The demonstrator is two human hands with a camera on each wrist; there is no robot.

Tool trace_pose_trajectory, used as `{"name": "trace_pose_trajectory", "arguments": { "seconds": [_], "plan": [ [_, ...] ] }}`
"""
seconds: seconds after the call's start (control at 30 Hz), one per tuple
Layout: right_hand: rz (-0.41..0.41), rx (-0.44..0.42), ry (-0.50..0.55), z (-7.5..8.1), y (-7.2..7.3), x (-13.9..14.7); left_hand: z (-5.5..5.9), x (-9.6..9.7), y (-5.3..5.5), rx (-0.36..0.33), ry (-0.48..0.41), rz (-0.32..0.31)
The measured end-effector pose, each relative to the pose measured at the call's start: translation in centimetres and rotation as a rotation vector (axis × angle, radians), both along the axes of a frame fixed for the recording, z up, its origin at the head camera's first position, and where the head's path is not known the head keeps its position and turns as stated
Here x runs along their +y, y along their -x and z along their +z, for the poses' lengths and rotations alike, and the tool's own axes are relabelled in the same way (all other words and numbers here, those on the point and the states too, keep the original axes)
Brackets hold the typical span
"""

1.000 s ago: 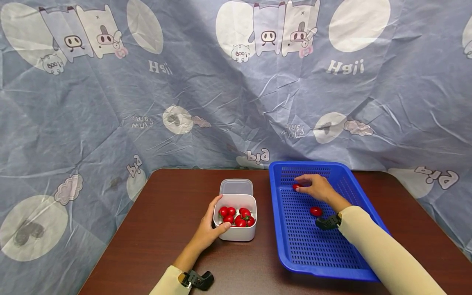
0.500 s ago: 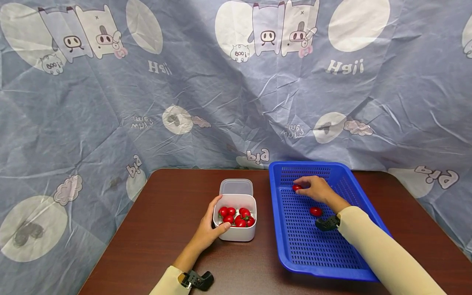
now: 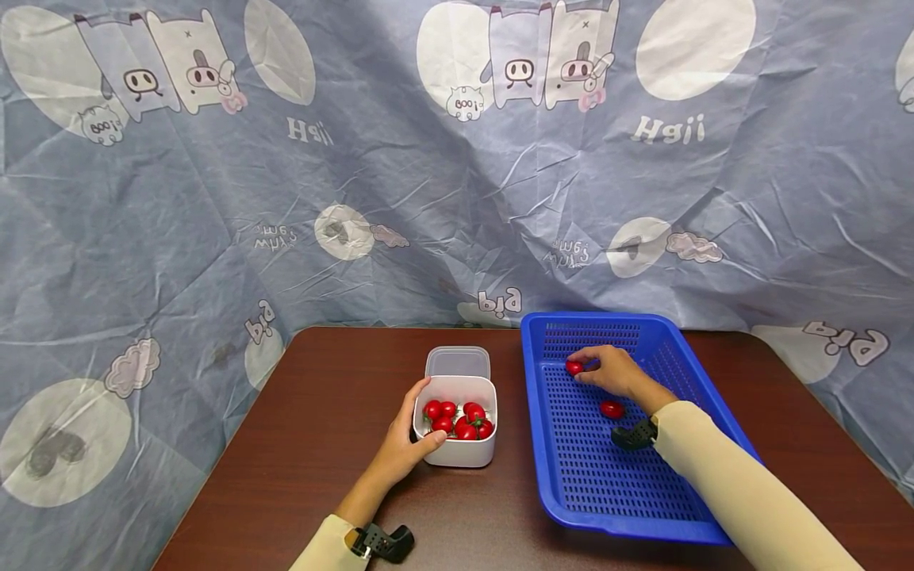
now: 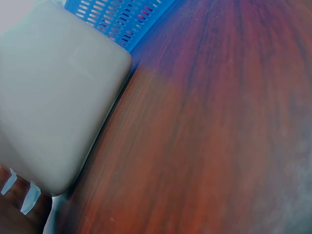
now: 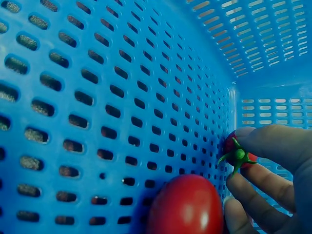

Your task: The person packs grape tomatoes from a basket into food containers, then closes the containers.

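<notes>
My left hand (image 3: pixel 404 434) grips a small white container (image 3: pixel 464 453) by its left side, thumb over the near rim. Several red cherry tomatoes (image 3: pixel 466 431) lie inside it. In the left wrist view the container's plain wall (image 4: pixel 58 97) fills the left part, with fingertips at its lower corner. Inside the blue basket (image 3: pixel 546 476), toward its far left, my right hand (image 3: pixel 610 369) pinches a cherry tomato (image 3: pixel 574 368) between thumb and fingers. Its green stem (image 5: pixel 240 154) shows in the right wrist view. Another cherry tomato (image 3: pixel 612 409) lies on the basket floor, under my right wrist.
A translucent lid (image 3: pixel 458 362) lies behind the white container. The basket, with raised slotted walls, stands on the right of the dark wood table (image 3: pixel 321 396). A patterned blue cloth (image 3: pixel 428 182) hangs behind the table.
My right hand has shifted slightly down and back toward me, and the pinched tomato has come a little nearer with it. The left hand and container have stayed put.
</notes>
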State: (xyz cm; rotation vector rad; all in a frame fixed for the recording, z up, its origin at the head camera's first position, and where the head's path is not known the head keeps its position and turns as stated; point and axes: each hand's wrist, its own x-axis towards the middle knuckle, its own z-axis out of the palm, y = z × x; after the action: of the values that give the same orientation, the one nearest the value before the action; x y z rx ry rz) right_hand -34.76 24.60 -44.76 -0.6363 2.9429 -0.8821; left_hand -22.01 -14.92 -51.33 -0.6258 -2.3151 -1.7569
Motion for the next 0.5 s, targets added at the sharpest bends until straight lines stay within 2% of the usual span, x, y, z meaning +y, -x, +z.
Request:
{"name": "trace_pose_trajectory", "arguments": {
  "seconds": [0.17, 0.27, 0.5],
  "plan": [
    [0.008, -0.003, 0.0, 0.1, 0.0, -0.1, 0.0, 0.0, 0.0, 0.004, -0.002, 0.0],
    [0.003, 0.001, -0.01, 0.1, -0.1, -0.1, 0.5, 0.2, -0.2, 0.011, -0.004, -0.002],
    [-0.007, 0.011, -0.015, 0.0, -0.1, -0.2, 3.5, 0.7, -1.8, -0.006, -0.003, -0.022]
  ]
}}
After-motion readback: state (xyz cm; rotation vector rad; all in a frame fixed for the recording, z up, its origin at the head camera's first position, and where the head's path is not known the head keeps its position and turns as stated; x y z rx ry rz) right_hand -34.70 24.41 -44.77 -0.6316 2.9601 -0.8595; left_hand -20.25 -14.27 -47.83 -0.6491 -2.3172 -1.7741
